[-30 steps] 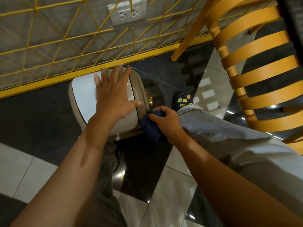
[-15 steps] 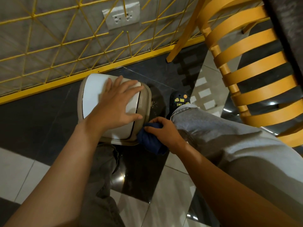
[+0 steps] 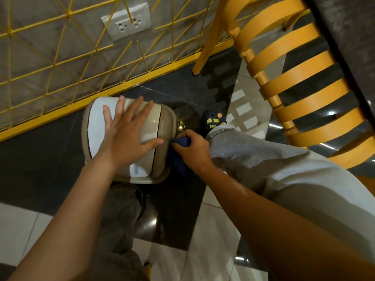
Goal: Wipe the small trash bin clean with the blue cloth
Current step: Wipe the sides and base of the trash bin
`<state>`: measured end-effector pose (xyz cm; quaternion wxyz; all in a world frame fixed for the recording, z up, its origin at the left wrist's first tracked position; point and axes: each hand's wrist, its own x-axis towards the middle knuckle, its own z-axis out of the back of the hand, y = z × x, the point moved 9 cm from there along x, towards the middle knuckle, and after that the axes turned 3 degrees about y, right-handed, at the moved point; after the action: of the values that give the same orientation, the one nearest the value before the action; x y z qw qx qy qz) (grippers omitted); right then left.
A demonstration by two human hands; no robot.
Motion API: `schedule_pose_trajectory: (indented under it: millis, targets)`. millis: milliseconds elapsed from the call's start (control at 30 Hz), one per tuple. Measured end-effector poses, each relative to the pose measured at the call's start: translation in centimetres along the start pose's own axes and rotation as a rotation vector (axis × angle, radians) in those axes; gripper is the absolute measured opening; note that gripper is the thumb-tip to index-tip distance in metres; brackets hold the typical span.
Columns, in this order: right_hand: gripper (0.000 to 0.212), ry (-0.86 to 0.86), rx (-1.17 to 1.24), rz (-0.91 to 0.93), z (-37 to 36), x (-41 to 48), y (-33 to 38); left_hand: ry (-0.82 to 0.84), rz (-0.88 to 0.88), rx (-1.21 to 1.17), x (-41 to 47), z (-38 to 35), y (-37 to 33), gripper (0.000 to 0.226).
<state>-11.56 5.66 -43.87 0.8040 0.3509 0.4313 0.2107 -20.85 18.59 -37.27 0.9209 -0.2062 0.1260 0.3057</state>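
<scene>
The small trash bin [image 3: 95,126] is beige with a white swing lid and stands on the dark floor tile in front of me. My left hand [image 3: 127,134] lies flat on its lid with the fingers spread. My right hand [image 3: 192,151] is closed on the dark blue cloth [image 3: 178,157], which is pressed against the bin's right side wall. Most of the cloth is hidden under the hand.
A yellow wire fence [image 3: 71,63] with a yellow base rail runs right behind the bin. An orange slatted chair [image 3: 294,78] stands at the right. My right knee in grey trousers [image 3: 274,165] and a dark shoe [image 3: 213,120] are beside the bin.
My right hand with the cloth has moved up along the bin's right side. My left hand has shifted slightly on the lid, and the view has moved.
</scene>
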Motion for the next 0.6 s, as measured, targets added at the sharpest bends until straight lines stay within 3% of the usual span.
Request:
schedule_pose_trajectory:
  millis: [267,400,600]
  targets:
    - [0.018,-0.14,0.044,0.067,3.3,4.6,3.8,-0.012,0.01,-0.011,0.0,0.0,-0.1,0.082]
    - [0.019,-0.06,0.035,0.074,3.0,5.2,4.5,-0.008,0.023,-0.01,0.1,-0.1,0.0,0.084]
    - [0.017,0.08,0.245,0.103,2.3,2.9,4.1,-0.002,0.026,0.004,0.2,0.0,0.0,0.085]
